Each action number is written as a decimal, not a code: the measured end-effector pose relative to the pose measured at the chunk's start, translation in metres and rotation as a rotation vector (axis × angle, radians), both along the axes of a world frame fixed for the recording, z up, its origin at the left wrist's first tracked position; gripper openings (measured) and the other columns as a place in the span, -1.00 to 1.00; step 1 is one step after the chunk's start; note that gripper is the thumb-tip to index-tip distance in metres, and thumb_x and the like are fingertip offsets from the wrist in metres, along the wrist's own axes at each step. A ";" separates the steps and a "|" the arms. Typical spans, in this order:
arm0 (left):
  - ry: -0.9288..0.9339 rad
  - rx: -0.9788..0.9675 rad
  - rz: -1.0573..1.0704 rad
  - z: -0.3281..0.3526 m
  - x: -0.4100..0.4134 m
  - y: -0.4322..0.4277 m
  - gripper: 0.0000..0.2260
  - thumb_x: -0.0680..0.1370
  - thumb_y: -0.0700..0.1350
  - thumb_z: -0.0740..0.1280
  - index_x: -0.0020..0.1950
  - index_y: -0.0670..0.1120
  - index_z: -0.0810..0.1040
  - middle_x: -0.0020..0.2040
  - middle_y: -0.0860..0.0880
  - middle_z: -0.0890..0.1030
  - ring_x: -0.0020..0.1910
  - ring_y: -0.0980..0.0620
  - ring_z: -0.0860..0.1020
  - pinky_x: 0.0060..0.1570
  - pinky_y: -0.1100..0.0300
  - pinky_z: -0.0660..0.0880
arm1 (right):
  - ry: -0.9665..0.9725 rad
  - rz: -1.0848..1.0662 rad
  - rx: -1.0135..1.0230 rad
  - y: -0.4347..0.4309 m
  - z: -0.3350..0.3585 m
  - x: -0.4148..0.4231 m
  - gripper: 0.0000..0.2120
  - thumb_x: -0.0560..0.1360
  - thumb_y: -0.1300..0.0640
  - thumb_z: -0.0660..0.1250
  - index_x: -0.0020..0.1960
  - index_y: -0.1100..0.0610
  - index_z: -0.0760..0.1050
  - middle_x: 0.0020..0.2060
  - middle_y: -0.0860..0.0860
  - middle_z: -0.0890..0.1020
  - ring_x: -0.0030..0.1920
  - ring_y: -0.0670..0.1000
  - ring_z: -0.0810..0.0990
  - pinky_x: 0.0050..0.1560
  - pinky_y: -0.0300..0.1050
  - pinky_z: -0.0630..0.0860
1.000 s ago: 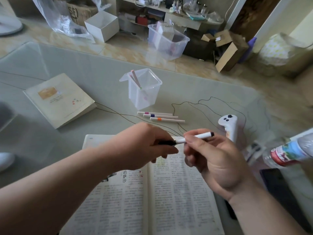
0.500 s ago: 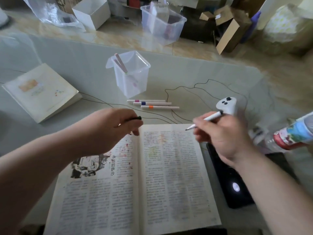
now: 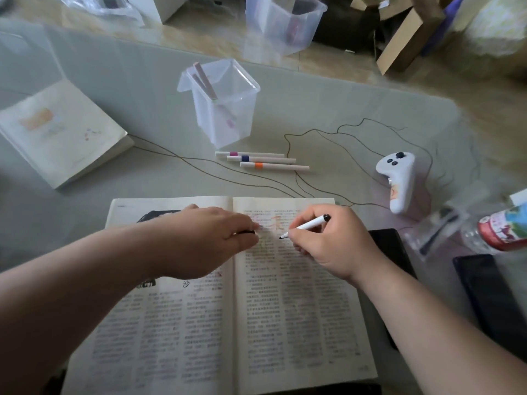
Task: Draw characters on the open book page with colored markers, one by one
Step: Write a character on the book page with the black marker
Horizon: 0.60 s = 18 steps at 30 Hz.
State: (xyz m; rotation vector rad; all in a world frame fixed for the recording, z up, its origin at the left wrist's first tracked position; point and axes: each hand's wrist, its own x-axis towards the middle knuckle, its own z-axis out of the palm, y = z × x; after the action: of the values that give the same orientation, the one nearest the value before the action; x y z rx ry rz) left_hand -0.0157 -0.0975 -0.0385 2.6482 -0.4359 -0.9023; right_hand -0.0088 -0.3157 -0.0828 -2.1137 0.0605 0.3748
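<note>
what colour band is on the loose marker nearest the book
Orange; the marker shows best in the head view.

We see soft, even daylight, neither harsh nor dim. On the open book (image 3: 299, 309) the print is soft and smears toward its near edge, and a faint shadow greys its left page. Beyond it the glass table (image 3: 342, 109) shows a pale sheen and bows with lens distortion. To its right the bottle (image 3: 502, 232) is blurred.

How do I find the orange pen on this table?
Look just past the top edge of the open book, in front of the clear cup. Three white pens lie together there; the orange pen is nearest the book, with an orange band.
</note>
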 end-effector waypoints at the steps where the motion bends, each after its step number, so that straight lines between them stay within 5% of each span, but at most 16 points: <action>1: 0.002 0.008 0.001 0.002 0.000 -0.001 -0.62 0.65 0.21 0.01 0.45 0.26 0.34 0.42 0.22 0.41 0.39 0.08 0.33 0.29 0.15 0.18 | -0.004 0.001 0.011 0.000 0.000 -0.001 -0.94 0.37 0.15 0.46 -0.28 0.06 0.64 -0.45 0.00 0.65 -0.37 0.03 0.62 -0.30 0.00 0.53; 8: 0.013 -0.004 0.007 0.004 -0.001 -0.001 -0.63 0.65 0.20 0.02 0.45 0.28 0.34 0.43 0.23 0.40 0.40 0.07 0.33 0.32 0.15 0.16 | -0.032 -0.027 -0.042 0.000 -0.001 -0.007 -0.91 0.38 0.12 0.51 -0.25 0.06 0.61 -0.36 0.04 0.71 -0.29 0.12 0.69 -0.13 0.17 0.66; 18: 0.007 0.021 0.017 0.007 -0.002 -0.004 -0.63 0.65 0.20 0.03 0.45 0.29 0.34 0.43 0.22 0.41 0.38 0.04 0.34 0.18 0.17 0.17 | -0.059 -0.022 -0.208 0.004 -0.004 -0.009 -0.91 0.43 0.12 0.47 -0.22 0.06 0.59 -0.37 -0.06 0.66 -0.33 -0.07 0.62 -0.32 -0.21 0.51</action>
State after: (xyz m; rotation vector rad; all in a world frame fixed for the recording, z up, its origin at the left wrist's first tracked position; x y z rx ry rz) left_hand -0.0177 -0.1019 -0.0317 2.6632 -0.4038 -0.9153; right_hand -0.0180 -0.3115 -0.0866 -2.3266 0.0915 0.3037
